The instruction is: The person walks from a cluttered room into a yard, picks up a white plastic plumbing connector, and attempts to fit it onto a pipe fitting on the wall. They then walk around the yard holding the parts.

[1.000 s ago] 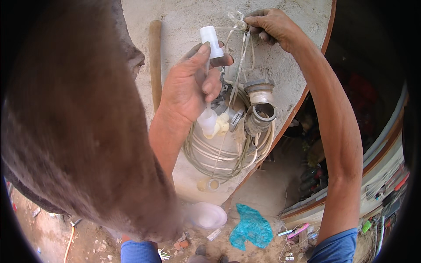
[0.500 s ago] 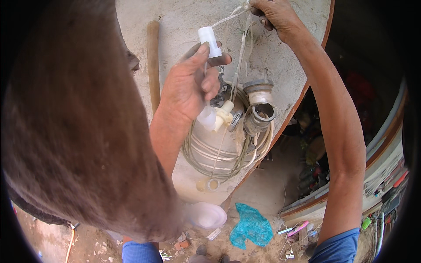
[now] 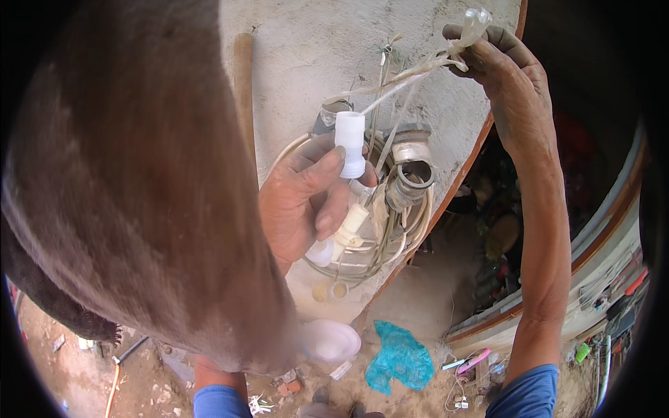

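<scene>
In my left hand I hold a short white plastic pipe fitting, upright between thumb and fingers. Up at the right, my right hand pinches a bunched strip of clear plastic. Twisted plastic strands run from that grip down to the top of the fitting. Behind and below my left hand are a cream plastic fitting, two grey metal couplings and a coil of pale cable, all hanging against the wall. Part of the coil is hidden by my left hand.
A wooden pole stands against the rough pale wall. A large brown fuzzy shape, blurred, covers the left. On the ground lie a teal plastic bag and a white bowl-like object. A dark, cluttered opening is at the right.
My left hand has come down and slightly right with the white fitting. My right hand has moved right and a little lower, drawing the plastic strands along. The hanging parts have shifted.
</scene>
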Tool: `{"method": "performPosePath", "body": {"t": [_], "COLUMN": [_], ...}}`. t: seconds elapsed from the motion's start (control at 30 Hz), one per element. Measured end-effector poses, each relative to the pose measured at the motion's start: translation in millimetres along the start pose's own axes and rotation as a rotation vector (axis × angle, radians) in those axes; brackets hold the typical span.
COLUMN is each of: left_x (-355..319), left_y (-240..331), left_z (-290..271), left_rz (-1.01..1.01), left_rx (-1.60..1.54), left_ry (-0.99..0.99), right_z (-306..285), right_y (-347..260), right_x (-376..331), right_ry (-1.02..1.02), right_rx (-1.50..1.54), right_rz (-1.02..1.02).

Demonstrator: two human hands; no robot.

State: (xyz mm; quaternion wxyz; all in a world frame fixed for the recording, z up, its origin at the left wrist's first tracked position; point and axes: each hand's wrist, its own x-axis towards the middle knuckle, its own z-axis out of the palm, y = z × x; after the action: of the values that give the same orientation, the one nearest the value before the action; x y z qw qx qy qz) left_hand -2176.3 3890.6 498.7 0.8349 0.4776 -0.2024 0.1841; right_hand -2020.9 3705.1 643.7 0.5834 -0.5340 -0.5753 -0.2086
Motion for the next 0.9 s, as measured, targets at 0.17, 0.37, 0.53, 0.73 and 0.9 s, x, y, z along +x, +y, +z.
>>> {"method": "performPosePath", "body": {"t": [0.17, 0.37, 0.53, 0.73, 0.9], "left_x": [-45.8, -76.8, -108.8, -137.3, -184.9], "left_y": [-33.9, -92.6, -160.2, -233.8, -290.2], "left_z": [6.3, 41.0, 62.5, 98.8, 113.0], "left_rz": [-0.131, -0.439, -0.585, -0.683, -0.823], "left_rx": [-0.070, -0.008, -0.198, -0.145, -0.242], "left_ry": [-0.060, 0.014, -0.074, -0.214, -0.248], "right_z": [-8.7, -41.8, -56.8, -92.3, -110.0], "right_y": [-11.1, -14.2, -18.2, -32.0, -26.9], "right_x": [-79.4, -165.8, -234.6, -330.6, -412.5], "right_ry": [-0.023, 0.081, 0.237, 0.352, 0.465], "right_rx": [0.124, 0.657, 0.827, 0.635, 0.432], "right_rz": [0.173, 0.303, 0.519, 0.765, 0.951]}}
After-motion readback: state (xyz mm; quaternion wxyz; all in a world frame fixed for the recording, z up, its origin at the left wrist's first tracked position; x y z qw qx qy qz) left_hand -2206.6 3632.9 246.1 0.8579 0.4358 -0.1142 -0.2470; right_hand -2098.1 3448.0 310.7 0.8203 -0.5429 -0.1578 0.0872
